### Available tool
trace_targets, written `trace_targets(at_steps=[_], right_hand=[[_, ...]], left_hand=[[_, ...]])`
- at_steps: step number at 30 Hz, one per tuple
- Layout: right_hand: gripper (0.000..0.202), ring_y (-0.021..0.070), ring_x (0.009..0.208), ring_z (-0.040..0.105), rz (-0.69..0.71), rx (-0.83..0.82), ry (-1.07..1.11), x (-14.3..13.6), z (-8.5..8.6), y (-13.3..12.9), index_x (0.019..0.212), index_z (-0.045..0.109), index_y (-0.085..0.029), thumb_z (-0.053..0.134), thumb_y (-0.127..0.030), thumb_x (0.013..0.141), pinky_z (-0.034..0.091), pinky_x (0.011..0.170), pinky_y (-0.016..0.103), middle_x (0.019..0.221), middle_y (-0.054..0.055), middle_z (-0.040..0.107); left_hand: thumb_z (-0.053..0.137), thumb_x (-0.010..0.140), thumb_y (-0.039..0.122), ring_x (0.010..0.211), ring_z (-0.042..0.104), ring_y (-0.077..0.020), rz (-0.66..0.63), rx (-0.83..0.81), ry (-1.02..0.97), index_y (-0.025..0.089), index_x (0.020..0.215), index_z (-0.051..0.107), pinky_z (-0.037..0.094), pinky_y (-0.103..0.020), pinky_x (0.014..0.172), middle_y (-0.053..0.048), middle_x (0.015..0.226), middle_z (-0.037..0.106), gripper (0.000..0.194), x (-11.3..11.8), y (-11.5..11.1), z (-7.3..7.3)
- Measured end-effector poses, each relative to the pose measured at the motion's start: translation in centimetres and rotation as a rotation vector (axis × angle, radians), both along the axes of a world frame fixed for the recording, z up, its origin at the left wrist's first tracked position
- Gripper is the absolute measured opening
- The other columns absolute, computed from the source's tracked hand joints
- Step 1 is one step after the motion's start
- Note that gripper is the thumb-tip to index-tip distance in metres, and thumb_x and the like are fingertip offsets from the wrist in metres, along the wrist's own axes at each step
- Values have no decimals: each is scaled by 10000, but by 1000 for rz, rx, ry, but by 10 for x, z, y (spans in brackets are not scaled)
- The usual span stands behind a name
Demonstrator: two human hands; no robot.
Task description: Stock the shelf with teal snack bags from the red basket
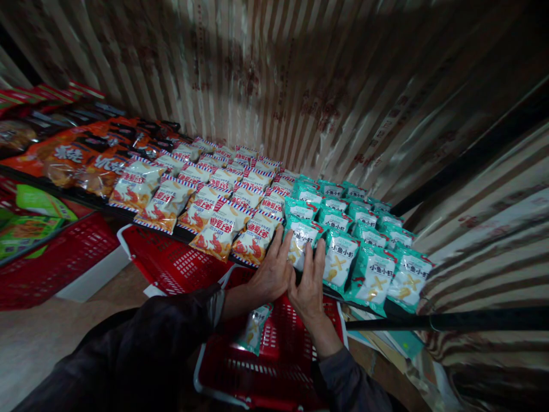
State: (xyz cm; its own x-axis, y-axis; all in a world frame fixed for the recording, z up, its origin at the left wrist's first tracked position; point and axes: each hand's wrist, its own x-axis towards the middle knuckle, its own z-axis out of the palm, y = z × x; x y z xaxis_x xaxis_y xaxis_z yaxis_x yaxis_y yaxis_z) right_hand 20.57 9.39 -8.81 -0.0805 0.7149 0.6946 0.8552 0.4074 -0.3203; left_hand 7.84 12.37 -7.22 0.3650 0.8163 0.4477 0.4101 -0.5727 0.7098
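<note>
In the front row of the shelf, a teal and white snack bag [297, 247] stands upright between my two hands. My left hand [274, 268] has its fingers stretched out along the bag's left side, beside a red and white snack bag [253, 239]. My right hand [309, 285] rests its spread fingers against the bag's lower right front. The thumbs come close together below it. Beneath my hands, another teal snack bag [256, 330] lies in a red basket [281, 372], partly covered by my left forearm.
Rows of teal bags [338, 260] continue right, red and white bags [212, 206] left, then orange bags [68, 160]. A second red basket [171, 260] and one holding green packets [34, 229] sit lower left. Striped sheeting [274, 74] hangs behind; a black bar [484, 319] juts out at right.
</note>
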Motion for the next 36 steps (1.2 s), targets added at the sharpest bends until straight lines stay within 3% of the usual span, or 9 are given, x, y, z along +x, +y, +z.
trace_targets(at_steps=[8,15,20,25,36], right_hand=[[609,275,1516,132,11,-48,139,-1,0,-2,1559,101,-249,334,-215,997,274,1155,627,1648,130,78],[567,268,1503,184,-70,-151,339,-7,12,4,1533,223,-180,320,-360,1004,237,1174,598,1612,170,217],[619,266,1477,260,-86,-222,476,-9,20,15,1532,208,-175,351,-419,981,256,1172,569,1582,166,298],[660,262,1455,313,-81,-239,530,-8,27,22,1535,199,-182,395,-443,960,271,1170,544,1573,159,326],[697,247,1476,268,-84,-222,541,-6,33,33,1543,167,-172,407,-469,960,280,1175,507,1600,168,258]], left_hand=[[433,856,136,1516,64,-269,59,-108,-81,133,1554,81,166,-519,1227,-164,1638,82,782,7,6,6],[475,809,149,1509,132,-272,86,-188,-132,84,1546,74,172,-484,1236,-186,1624,145,842,7,12,10],[475,834,187,1503,164,-278,90,-191,-158,69,1536,114,184,-501,1228,-202,1612,179,799,7,15,12],[494,848,235,1497,191,-281,80,-210,-206,82,1541,136,182,-490,1229,-189,1611,200,796,7,19,16],[564,832,304,1492,188,-308,68,-334,-333,126,1556,113,166,-482,1225,-146,1619,203,871,7,36,25]])
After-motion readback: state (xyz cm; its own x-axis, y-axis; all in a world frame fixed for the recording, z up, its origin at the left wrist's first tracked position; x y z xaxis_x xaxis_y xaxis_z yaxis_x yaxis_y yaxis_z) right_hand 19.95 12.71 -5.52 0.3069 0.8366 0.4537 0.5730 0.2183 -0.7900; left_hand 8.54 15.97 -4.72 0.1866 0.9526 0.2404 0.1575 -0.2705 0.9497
